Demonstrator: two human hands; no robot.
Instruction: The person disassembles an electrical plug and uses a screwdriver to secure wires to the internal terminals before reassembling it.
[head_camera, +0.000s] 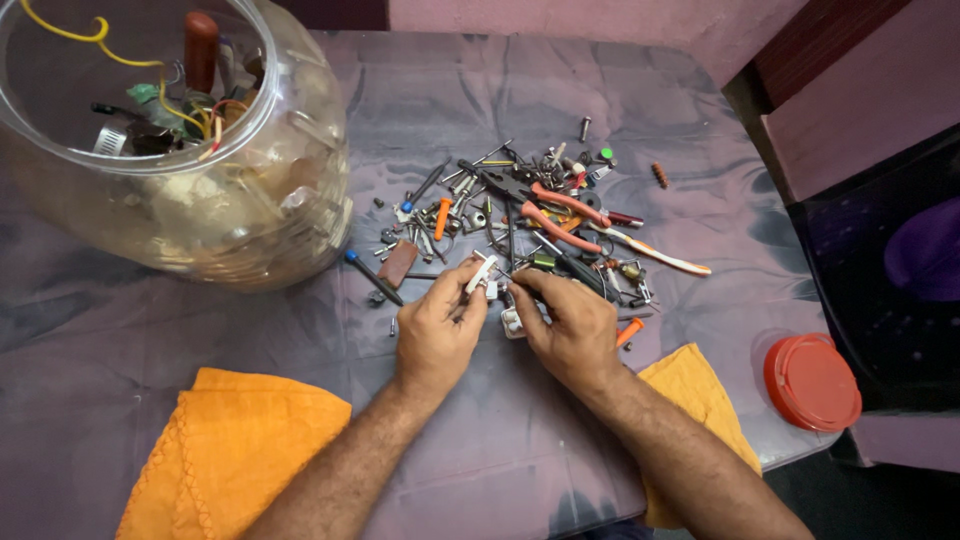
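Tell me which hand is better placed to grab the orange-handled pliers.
Right, probably. The right hand lies just below the orange-handled pliers; the left hand pinches a small white part.

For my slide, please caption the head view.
Two hands hold small white parts beside a heap of screws and pliers.

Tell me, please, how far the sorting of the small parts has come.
Done: little looks sorted; the hardware pile, with pliers, lies mixed on the table. In hand: left hand and right hand pinch a small white part. Left: the pile and the jar of oddments.
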